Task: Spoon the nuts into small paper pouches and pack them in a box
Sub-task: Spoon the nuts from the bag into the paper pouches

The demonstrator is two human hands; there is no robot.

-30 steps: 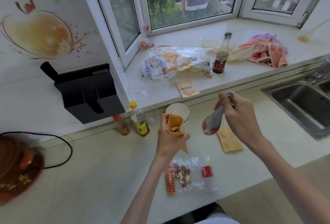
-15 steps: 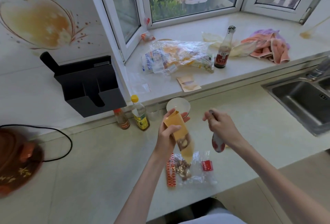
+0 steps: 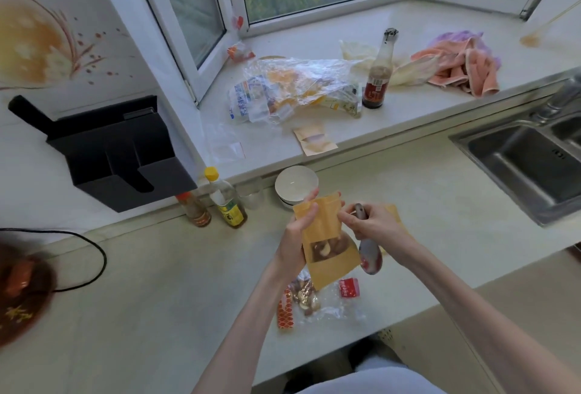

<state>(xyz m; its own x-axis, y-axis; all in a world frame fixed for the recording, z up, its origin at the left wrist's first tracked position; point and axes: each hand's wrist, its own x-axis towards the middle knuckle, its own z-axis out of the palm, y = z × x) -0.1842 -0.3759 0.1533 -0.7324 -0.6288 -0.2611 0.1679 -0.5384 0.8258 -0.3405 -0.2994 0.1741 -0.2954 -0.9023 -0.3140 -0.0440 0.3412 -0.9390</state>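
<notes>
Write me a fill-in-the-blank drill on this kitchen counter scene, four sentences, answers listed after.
1. The left hand holds a paper pouch whose clear window shows ____ inside.
2. The right hand holds a ____ that hangs bowl-down.
3. Behind the pouch, by the ledge, stands a white ____.
4. The opened plastic nut bag lies on the ____ below the pouch.

Missing words: nuts; spoon; bowl; counter
</notes>
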